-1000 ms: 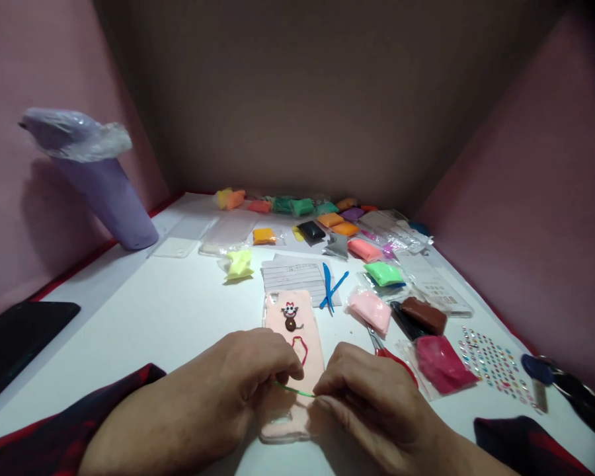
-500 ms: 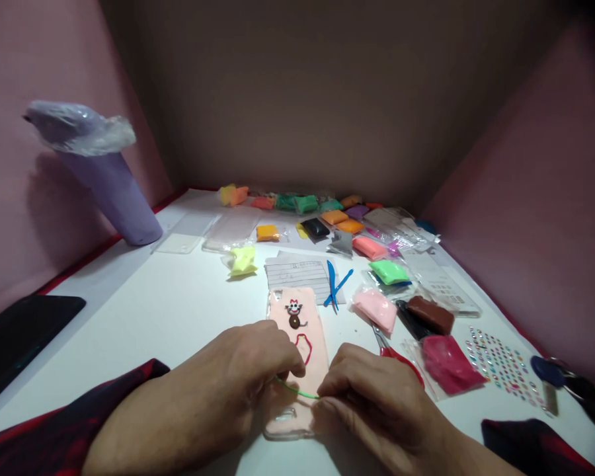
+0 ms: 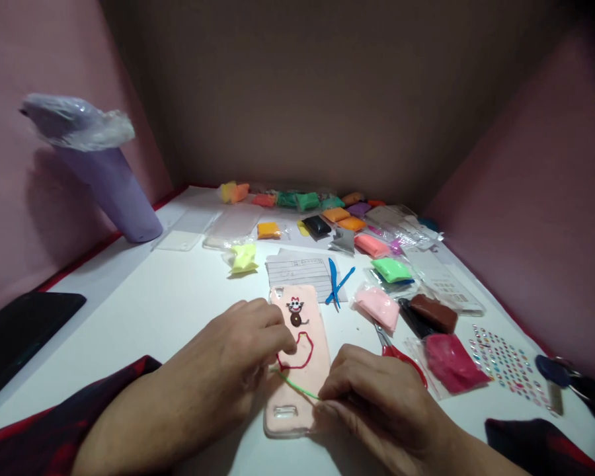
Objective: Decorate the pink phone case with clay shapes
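A phone case [image 3: 302, 390] covered in pale pink clay lies on the table between my hands. Near its top sits a small cat figure [image 3: 296, 312] with a brown round body. Below the cat, a dark pink clay outline [image 3: 311, 350] curves on the surface, its left part behind my fingers. A thin green clay strand [image 3: 297, 386] stretches over the lower case. My right hand [image 3: 371, 396] pinches the strand's right end between thumb and fingers. My left hand [image 3: 248, 360] is closed at the strand's left end, its thumb tip partly hidden.
Red-handled scissors [image 3: 401, 360], a pink clay pack [image 3: 377, 306] and a magenta pack [image 3: 453, 362] lie to the right. Blue plastic tools [image 3: 337, 284] rest on a paper [image 3: 297, 271]. A gem sticker sheet [image 3: 506, 363] is far right. A dark phone-like slab [image 3: 30, 337] lies left.
My left hand has shifted up and slightly left with the strand's left end, so the strand slants more. More of the dark pink outline shows. My right hand stays nearly still.
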`<state>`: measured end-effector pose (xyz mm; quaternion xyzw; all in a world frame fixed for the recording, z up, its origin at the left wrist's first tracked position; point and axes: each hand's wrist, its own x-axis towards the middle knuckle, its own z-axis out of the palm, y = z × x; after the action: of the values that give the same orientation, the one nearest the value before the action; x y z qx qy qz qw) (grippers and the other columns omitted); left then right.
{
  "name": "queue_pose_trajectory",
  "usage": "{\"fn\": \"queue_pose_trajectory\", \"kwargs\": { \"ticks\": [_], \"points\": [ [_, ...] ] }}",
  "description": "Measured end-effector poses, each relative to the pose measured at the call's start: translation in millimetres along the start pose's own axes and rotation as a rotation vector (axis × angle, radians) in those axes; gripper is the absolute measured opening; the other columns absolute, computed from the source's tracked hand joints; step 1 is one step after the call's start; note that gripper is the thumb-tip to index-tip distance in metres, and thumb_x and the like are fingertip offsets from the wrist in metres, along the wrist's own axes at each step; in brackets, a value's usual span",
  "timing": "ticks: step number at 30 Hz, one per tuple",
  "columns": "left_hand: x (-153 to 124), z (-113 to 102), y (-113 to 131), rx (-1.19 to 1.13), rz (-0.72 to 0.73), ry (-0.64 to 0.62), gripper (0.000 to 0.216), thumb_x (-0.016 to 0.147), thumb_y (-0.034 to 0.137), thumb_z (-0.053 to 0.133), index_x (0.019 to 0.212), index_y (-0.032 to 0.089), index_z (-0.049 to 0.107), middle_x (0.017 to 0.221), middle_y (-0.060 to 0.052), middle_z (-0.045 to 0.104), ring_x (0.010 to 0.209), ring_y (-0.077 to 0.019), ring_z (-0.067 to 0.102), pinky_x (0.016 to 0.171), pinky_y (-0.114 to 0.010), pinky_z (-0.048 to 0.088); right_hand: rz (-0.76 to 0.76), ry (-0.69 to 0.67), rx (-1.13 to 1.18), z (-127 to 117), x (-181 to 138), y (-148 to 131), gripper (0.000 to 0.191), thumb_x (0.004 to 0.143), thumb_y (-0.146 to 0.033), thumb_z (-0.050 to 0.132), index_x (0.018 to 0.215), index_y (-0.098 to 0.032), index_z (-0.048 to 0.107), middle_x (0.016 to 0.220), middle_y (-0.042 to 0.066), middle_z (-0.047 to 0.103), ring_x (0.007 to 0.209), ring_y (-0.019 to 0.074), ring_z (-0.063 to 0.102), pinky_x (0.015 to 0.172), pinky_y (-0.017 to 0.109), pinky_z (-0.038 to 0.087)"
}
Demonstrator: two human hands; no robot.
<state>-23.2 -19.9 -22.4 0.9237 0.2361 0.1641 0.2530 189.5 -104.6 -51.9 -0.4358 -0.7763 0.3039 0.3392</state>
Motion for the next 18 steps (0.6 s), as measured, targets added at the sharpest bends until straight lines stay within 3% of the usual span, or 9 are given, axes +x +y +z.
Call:
{"fn": "queue_pose_trajectory", "kwargs": {
  "ticks": [3,10,18],
  "points": [
    [1.1,-4.1,-1.5,0.105,-0.037,0.022,0.017,0.08,0.004,0.051,0.075,0.019,0.057,0.078,-0.001,0.06,0.077,-0.0175,0.047,0.072,-0.033,0.035,-0.01,-0.014,-0.004,-1.2,1.9,-0.3,0.011,0.089,-0.016,0.054,0.084,-0.018,0.063,0.075,0.005,0.063,0.065,0.0136,0.057,0.057,0.024,0.043],
    [-4.2,-1.2,-9.7,0.173,-0.066,-0.075,0.015,0.083,0.009,0.05,0.075,0.02,0.057,0.079,-0.002,0.059,0.074,-0.0184,0.044,0.069,-0.034,0.033,-0.026,-0.033,-0.011,-0.9,1.4,0.4,0.01,0.089,-0.016,0.053,0.085,-0.018,0.062,0.075,0.005,0.063,0.064,0.0135,0.057,0.055,0.024,0.041],
    [-5.6,4.4,-16.5,0.132,0.003,-0.074,0.012,0.083,0.013,0.054,0.079,0.022,0.06,0.084,-0.002,0.06,0.075,-0.0187,0.045,0.072,-0.033,0.036,0.002,-0.024,0.027,-0.2,1.5,2.0,0.011,0.09,-0.017,0.053,0.086,-0.017,0.063,0.076,0.004,0.062,0.064,0.0123,0.056,0.056,0.024,0.042]
  ]
}}
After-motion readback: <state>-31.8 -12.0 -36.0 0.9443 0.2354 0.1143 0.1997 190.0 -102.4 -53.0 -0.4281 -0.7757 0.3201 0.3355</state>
